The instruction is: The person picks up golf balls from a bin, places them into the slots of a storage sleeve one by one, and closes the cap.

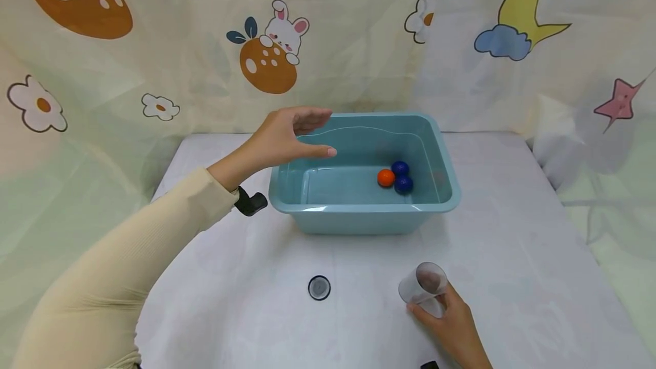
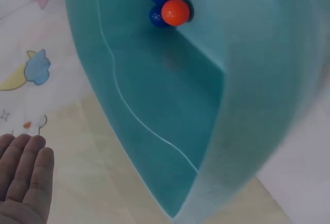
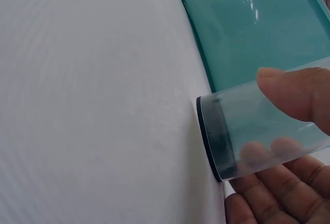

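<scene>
My left hand (image 1: 292, 135) is over the left part of a light blue plastic basin (image 1: 364, 208), fingers stretched out and thumb apart, with nothing between them. In the left wrist view only some straight fingers (image 2: 26, 177) show at the lower left. My right hand (image 1: 453, 323) grips a clear plastic cylinder (image 1: 412, 288) in front of the basin. Seen from the right wrist, the thumb lies on one side of the cylinder and the fingers on the other. A black band (image 3: 215, 139) rings its lower end, right at the white table surface.
Inside the basin, toward its right, an orange ball (image 1: 386, 177) touches two dark blue balls (image 1: 404, 184). A small round clear disc with a black rim (image 1: 319, 288) lies on the white tabletop (image 1: 246, 300). A patterned cloth (image 1: 348, 44) hangs behind the table.
</scene>
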### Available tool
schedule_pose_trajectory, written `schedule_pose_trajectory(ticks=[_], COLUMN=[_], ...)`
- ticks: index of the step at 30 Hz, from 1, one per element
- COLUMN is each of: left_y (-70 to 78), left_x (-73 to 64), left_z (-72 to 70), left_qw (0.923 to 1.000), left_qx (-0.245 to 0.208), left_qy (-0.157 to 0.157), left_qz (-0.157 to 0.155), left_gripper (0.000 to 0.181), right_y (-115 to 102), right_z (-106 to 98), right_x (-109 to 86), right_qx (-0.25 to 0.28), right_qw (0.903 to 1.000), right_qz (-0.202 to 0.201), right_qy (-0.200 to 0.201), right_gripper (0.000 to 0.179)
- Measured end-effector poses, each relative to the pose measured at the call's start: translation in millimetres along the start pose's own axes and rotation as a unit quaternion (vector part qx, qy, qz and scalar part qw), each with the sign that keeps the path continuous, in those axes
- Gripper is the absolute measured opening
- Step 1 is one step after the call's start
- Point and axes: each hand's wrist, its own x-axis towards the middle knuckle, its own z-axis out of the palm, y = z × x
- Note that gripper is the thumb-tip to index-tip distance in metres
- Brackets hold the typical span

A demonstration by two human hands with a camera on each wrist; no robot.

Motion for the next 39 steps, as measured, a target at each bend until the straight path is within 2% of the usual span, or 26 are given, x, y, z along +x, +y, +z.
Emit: schedule_pose_trajectory(ticks=[5,13,21,27,31,39], left_y=[5.1,8.8,9.7,2.1,-5.1,-15.2], left_x=[11.7,30.6,54.0,71.4,82.2,98.4], left_z=[3.8,13.7,27.0,42.4,55.7,80.2], left_qw=[0.9997,0.9993,0.9983,0.997,0.9963,0.9937], left_qx=[-0.002,-0.004,-0.015,-0.035,-0.042,0.009], left_qy=[-0.022,-0.035,-0.051,-0.063,-0.072,-0.111], left_qz=[0.006,0.016,0.025,0.031,0.021,0.009], left_gripper=[0.08,0.076,0.074,0.074,0.075,0.076], right_y=[0,0,2,3,2,3], right_z=[0,-1,0,0,0,1], right_x=[0.9,-0.1,-0.3,0.0,0.6,0.2], right_qx=[0.006,0.009,-0.003,0.0,0.005,0.002], right_qw=[1.0,0.9998,0.9999,0.9999,0.9999,0.9999], right_qz=[0.004,0.017,-0.007,-0.01,-0.008,0.009], right_qy=[0.0,-0.003,0.011,0.011,0.007,0.007], right_gripper=[0.078,0.074,0.07,0.068,0.069,0.068])
